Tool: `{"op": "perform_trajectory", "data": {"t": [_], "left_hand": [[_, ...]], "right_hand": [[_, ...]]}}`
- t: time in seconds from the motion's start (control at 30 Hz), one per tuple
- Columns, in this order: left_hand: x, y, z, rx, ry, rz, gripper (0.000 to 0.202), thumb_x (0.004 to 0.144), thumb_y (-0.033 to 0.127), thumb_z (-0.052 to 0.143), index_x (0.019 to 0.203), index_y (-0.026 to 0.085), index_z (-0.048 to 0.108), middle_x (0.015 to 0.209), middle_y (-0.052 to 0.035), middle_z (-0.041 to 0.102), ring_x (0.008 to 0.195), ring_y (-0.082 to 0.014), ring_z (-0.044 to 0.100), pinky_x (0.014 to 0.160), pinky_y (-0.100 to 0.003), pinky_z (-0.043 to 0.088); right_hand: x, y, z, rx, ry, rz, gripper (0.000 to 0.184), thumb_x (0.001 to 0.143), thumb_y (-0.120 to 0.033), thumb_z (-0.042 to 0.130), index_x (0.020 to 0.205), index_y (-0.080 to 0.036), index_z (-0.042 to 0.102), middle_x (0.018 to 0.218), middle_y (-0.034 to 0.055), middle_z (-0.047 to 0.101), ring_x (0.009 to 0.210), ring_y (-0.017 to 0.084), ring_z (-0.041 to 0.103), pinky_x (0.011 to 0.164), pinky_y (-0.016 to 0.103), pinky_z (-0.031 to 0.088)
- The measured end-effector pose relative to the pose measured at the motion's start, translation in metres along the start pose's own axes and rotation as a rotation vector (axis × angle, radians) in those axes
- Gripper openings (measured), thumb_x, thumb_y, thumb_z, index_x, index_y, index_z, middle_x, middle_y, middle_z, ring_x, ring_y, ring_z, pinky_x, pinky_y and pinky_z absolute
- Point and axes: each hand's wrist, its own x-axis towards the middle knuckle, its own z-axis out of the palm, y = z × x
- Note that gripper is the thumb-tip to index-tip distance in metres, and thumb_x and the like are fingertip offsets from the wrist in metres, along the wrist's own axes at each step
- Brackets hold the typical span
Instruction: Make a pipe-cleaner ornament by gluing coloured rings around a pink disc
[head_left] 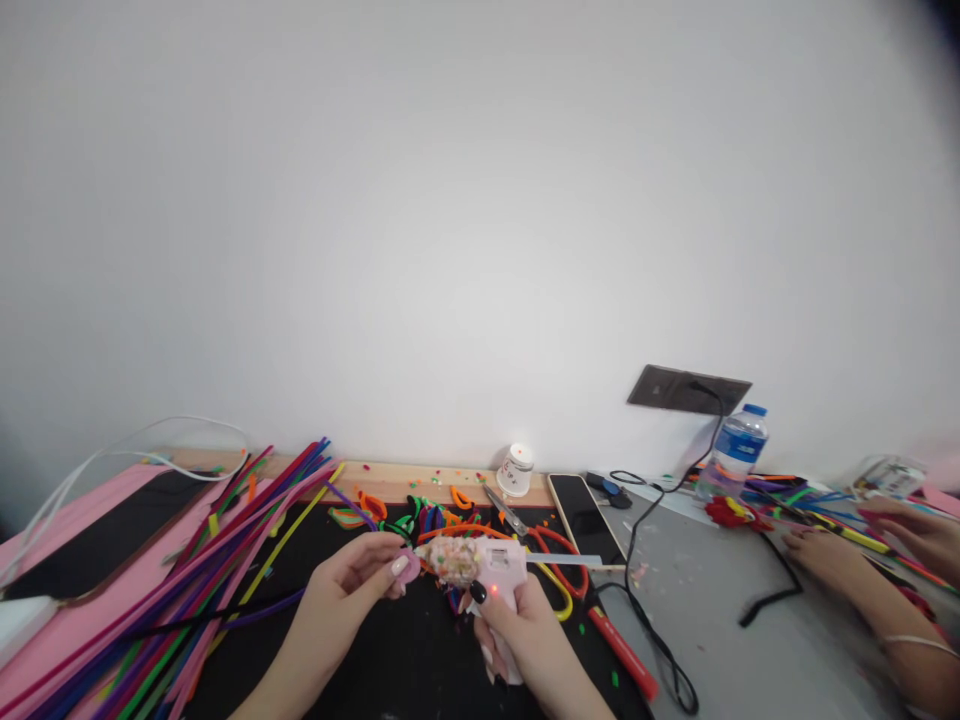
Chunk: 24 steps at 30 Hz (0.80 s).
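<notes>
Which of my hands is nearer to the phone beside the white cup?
Right. Your right hand holds the glue gun front-left of the phone; your left hand is farther left.

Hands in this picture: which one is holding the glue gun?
The camera wearer's right hand, wrapped around the pink glue gun. Their left hand pinches a small purple piece; another person's hands are at far right.

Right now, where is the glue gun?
In the head view, the glue gun is at the lower centre, gripped in the right hand and pointing left toward the purple piece in the left hand.
</notes>
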Motion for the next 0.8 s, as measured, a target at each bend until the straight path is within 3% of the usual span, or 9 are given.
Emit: {"op": "perform_trajectory", "data": {"t": [0.8], "left_hand": [[-0.0024, 0.0036, 0.0009, 0.101, -0.032, 0.080, 0.018, 0.064, 0.035, 0.077, 0.071, 0.020, 0.073, 0.059, -0.0009, 0.072, 0.051, -0.0166, 0.063, 0.052, -0.026, 0.054]], "right_hand": [[0.0012, 0.0024, -0.0011, 0.047, -0.023, 0.005, 0.055, 0.066, -0.067, 0.065, 0.078, -0.018, 0.046, 0.037, -0.0118, 0.045, 0.024, 0.002, 0.029, 0.026, 0.014, 0.024]]}}
